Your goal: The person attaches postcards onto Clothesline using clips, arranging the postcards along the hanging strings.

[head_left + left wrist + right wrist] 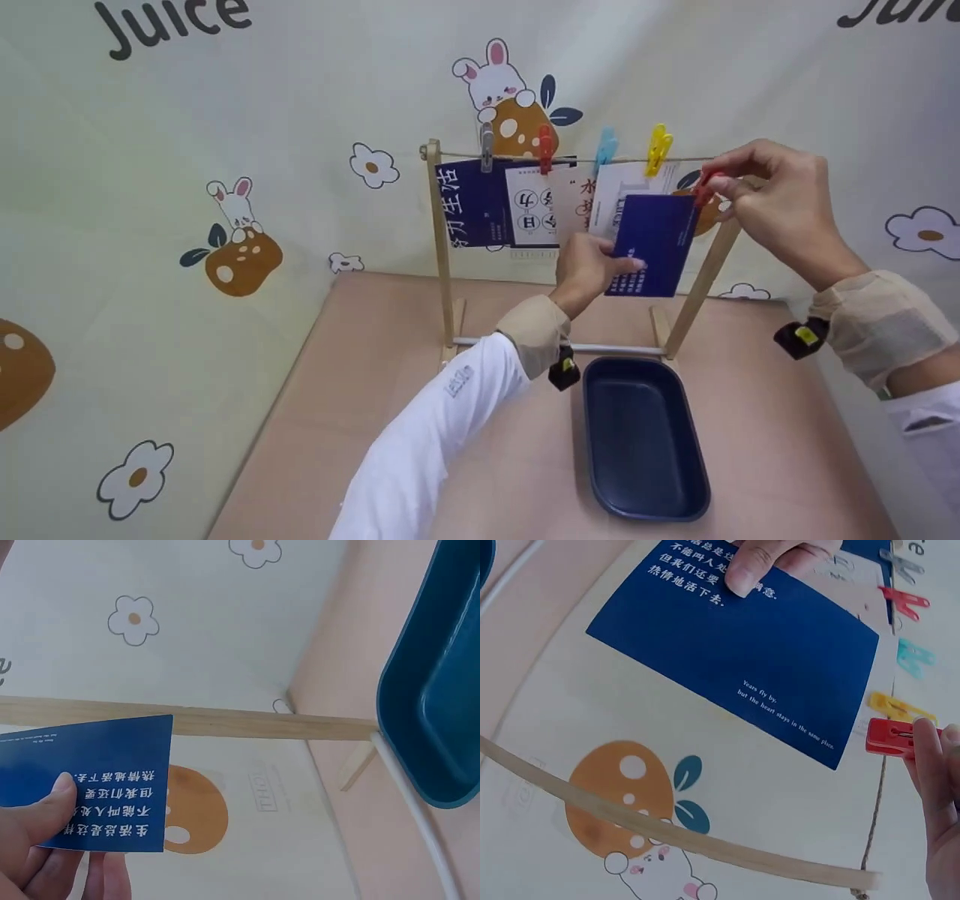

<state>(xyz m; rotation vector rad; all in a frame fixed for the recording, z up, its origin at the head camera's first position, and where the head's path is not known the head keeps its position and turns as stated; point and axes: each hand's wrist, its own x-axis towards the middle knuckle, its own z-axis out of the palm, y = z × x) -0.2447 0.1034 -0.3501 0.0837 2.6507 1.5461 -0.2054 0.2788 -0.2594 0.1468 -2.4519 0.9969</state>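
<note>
My left hand (589, 264) pinches a dark blue card (664, 232) printed with white characters, thumb on its front, fingers behind. The card is held in front of the string, near its right end. My right hand (787, 199) pinches a red clothespin (889, 736) between thumb and fingers, beside the card's upper right corner. In the right wrist view, a gap shows between this clothespin and the card. Along the string (876, 817), cards hang from a grey clothespin (487, 146), another red one (545, 150), a light blue one (606, 146) and a yellow one (658, 150).
A wooden frame (701, 289) with a white lower bar (615, 349) holds the string. In front of it, a dark blue tray (705, 480) stands on the pink tabletop (360, 420). Behind the frame hangs a printed backdrop (315, 90) with rabbits and flowers.
</note>
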